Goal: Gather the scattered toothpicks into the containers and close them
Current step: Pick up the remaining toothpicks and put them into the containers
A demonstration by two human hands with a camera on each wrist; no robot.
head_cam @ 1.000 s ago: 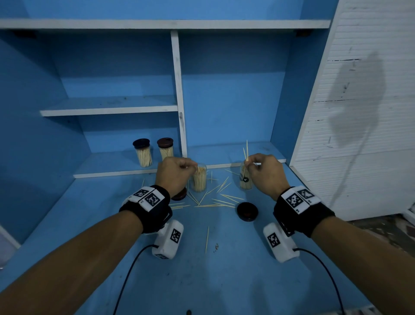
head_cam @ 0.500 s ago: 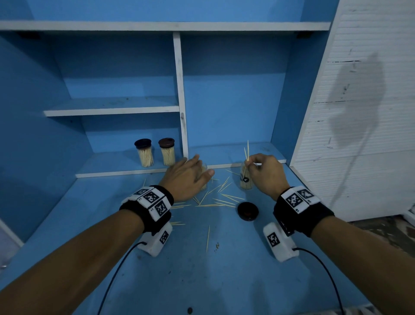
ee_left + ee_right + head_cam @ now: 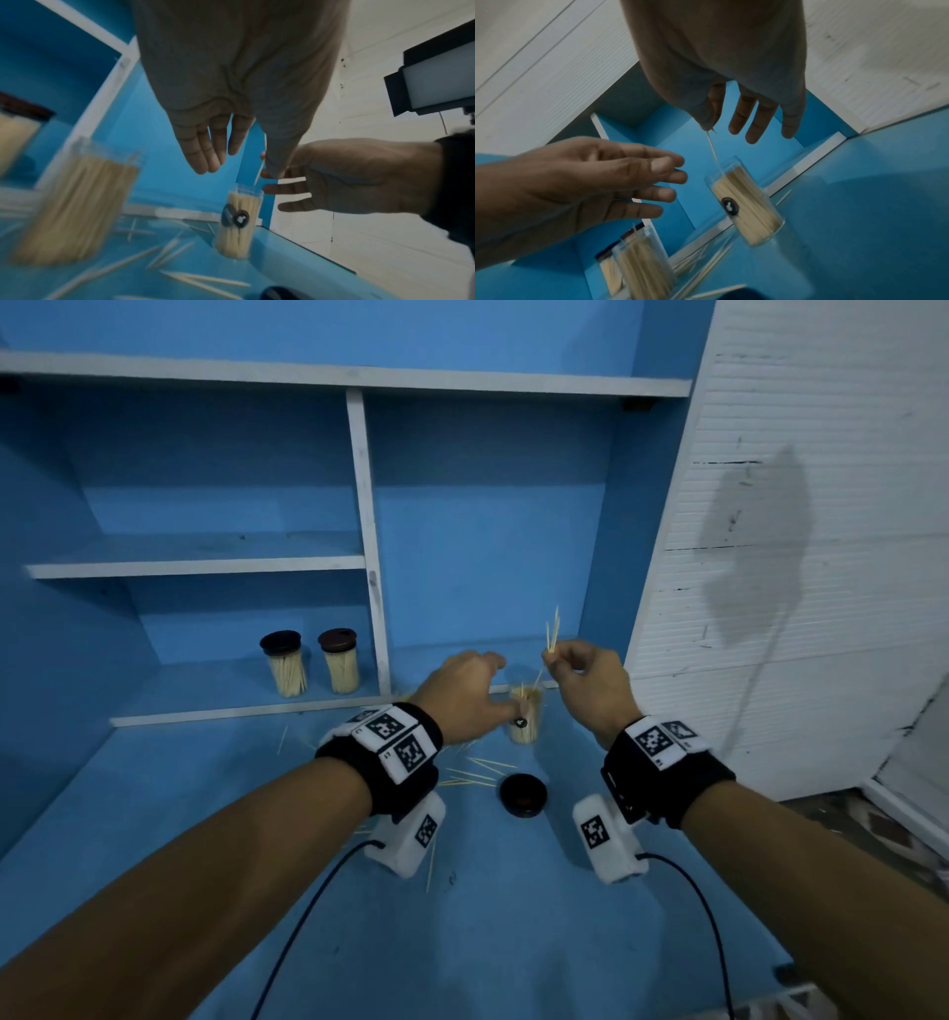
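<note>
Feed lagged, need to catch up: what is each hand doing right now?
Left hand: open, fingers straight, holding nothing, reaching beside the open jar.
Right hand: pinching a few toothpicks above that jar.

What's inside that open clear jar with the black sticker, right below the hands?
The jar is packed with upright toothpicks, nearly to its rim. The right hand pinches a few more above it; the left hand reaches in open. The jar's bottom can't be seen.

Left hand [image 3: 464,698] hides the second open container [image 3: 74,205].
</note>
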